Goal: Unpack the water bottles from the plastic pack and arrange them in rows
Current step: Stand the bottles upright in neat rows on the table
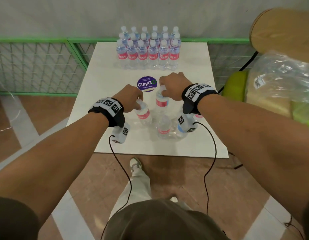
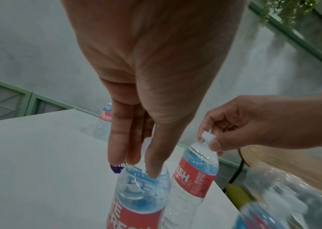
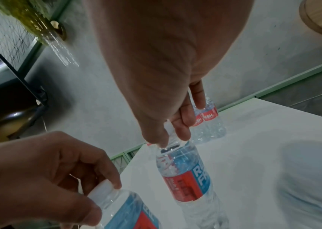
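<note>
Clear water bottles with red and blue labels stand on a white table (image 1: 193, 80). Three rows of several bottles (image 1: 147, 49) fill its far end. My left hand (image 1: 138, 101) grips the cap of a tilted bottle (image 1: 143, 114); in the left wrist view the fingers (image 2: 152, 164) close over that bottle's (image 2: 142, 193) top. My right hand (image 1: 165, 88) pinches the cap of a second bottle (image 1: 161, 102), seen in the right wrist view as hand (image 3: 168, 137) on bottle (image 3: 185, 173). Loose bottles (image 1: 165, 128) stand near the front, partly hidden under my right wrist.
A purple round sticker (image 1: 147, 84) lies mid-table between the hands and the rows. Crumpled clear plastic (image 1: 280, 75) sits on a green chair (image 1: 235, 85) to the right, below a round wooden stool (image 1: 285, 32). A green mesh fence (image 1: 37, 63) runs behind the table.
</note>
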